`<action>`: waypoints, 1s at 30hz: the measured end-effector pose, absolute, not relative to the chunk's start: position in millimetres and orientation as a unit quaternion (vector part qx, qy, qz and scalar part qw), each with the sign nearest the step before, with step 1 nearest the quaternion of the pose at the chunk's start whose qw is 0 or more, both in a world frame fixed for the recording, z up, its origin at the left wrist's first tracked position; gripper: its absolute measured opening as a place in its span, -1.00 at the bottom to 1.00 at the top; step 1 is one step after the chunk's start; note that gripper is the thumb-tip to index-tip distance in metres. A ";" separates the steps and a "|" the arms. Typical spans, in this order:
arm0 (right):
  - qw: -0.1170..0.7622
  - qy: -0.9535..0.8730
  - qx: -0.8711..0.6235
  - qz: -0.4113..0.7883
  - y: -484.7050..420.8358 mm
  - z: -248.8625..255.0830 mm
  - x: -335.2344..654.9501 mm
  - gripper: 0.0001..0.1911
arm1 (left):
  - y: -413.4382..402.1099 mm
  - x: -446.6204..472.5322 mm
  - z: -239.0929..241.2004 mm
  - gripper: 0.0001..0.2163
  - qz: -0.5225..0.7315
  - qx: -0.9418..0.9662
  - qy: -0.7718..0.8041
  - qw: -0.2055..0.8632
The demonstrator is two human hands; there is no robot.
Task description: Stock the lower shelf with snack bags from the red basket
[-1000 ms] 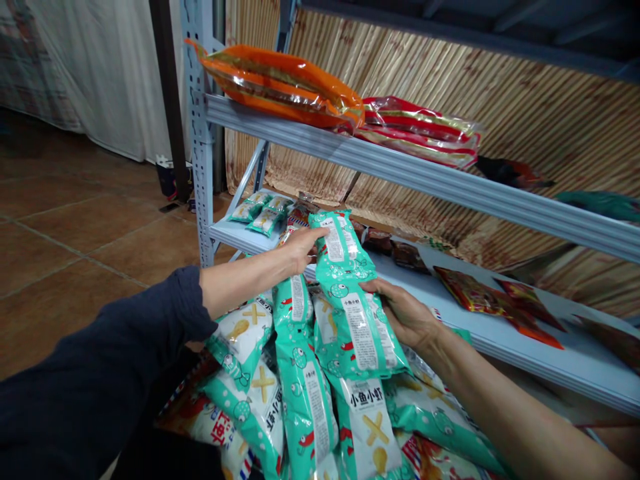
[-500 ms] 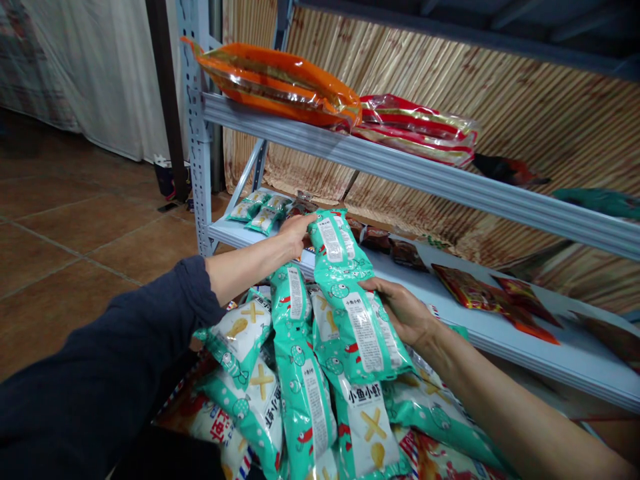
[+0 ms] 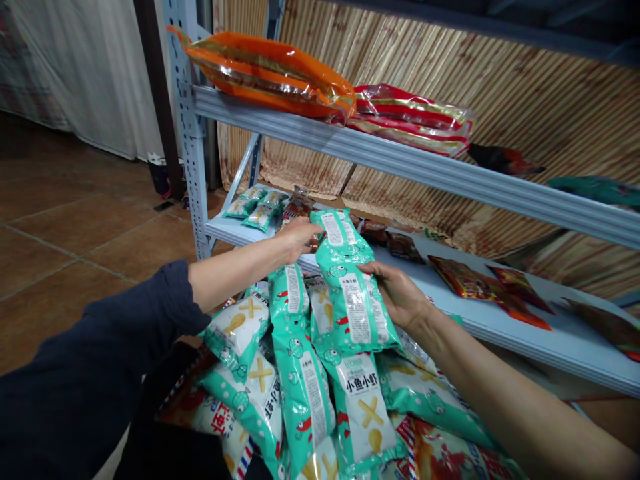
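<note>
My left hand (image 3: 299, 238) grips the upper left edge of a strip of teal snack packets (image 3: 350, 287), fingers curled on it. On the strip's right side, my right hand (image 3: 397, 293) holds it with the fingers wrapped behind. The strip hangs tilted over the front edge of the lower shelf (image 3: 500, 327). Below it lies a pile of several more teal and white snack packets (image 3: 300, 380).
A grey metal rack has an upper shelf (image 3: 400, 167) carrying an orange bag (image 3: 270, 70) and red bags (image 3: 415, 120). Small teal packets (image 3: 255, 207) and red packets (image 3: 480, 287) lie on the lower shelf. Brown tiled floor (image 3: 75, 227) lies to the left.
My view has shifted slightly. Both hands keep their hold on the teal strip, which has shifted a little lower and closer to the shelf edge.
</note>
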State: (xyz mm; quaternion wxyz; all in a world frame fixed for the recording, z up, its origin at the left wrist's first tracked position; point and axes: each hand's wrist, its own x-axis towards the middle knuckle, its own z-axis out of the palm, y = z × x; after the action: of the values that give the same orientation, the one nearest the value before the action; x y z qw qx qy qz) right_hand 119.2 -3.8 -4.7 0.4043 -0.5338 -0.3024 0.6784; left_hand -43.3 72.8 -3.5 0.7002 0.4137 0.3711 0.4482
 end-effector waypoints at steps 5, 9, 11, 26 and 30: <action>0.420 -0.287 -0.543 0.669 -6.4 -2.3 113.7 -0.86 | 69.8 -41.5 -7.6 -0.83 0.449 0.426 0.342 0.707; 0.428 -0.280 -0.546 0.664 -6.0 -2.9 113.1 -0.87 | 70.0 -40.2 -9.0 -0.79 0.471 0.397 0.344 0.709; 0.438 -0.277 -0.542 0.661 -4.7 -3.4 113.7 -0.87 | 70.5 -39.8 -10.9 -0.83 0.468 0.400 0.325 0.718; 0.505 -0.259 -0.518 0.640 10.5 -3.4 108.3 -0.85 | 55.9 -47.6 -16.3 -0.91 0.251 0.455 0.278 0.808; 0.508 -0.267 -0.502 0.646 13.7 -6.5 107.8 -0.83 | 48.2 -49.4 -14.8 -0.86 0.272 0.470 0.298 0.785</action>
State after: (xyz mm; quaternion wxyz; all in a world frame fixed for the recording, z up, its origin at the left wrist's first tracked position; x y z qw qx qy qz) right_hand 107.8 13.7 -6.5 0.5085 -0.5024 -0.2670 0.6463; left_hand -49.4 48.2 -14.8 0.7847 0.4702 0.2982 0.2724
